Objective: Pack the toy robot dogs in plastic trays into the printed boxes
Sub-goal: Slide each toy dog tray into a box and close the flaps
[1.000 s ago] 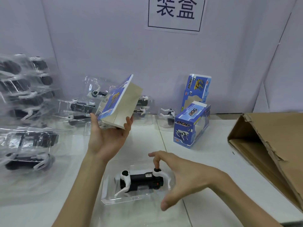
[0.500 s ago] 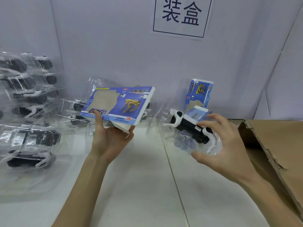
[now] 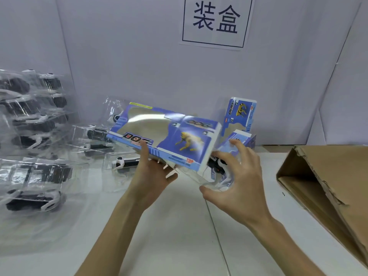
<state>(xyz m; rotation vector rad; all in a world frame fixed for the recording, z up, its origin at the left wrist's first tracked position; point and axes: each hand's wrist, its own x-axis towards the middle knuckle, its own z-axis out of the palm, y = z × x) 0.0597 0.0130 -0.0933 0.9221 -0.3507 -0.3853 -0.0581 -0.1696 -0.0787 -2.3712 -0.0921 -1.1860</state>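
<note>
While the right hand (image 3: 237, 188) brings its clear plastic tray (image 3: 214, 181) with the toy robot dog (image 3: 216, 166) up to the right end of the printed box (image 3: 165, 140), just right of frame centre, the job is plainly to feed tray into box. Its grip is closed on the tray, thumb beneath and fingers spread over the top. The left hand (image 3: 153, 174) grips the box from below, thumb across the printed front.

To do it well, I judge, keep the box steady and level, square the tray's leading edge with the open end, then slide it straight without squeezing the thin plastic. Whether the end flap is clear I cannot tell; it is blurred.

Farther back, at left, more trayed dogs (image 3: 35, 176) wait on the bench (image 3: 179, 226); at upper right of centre stand packed boxes (image 3: 242, 114).
</note>
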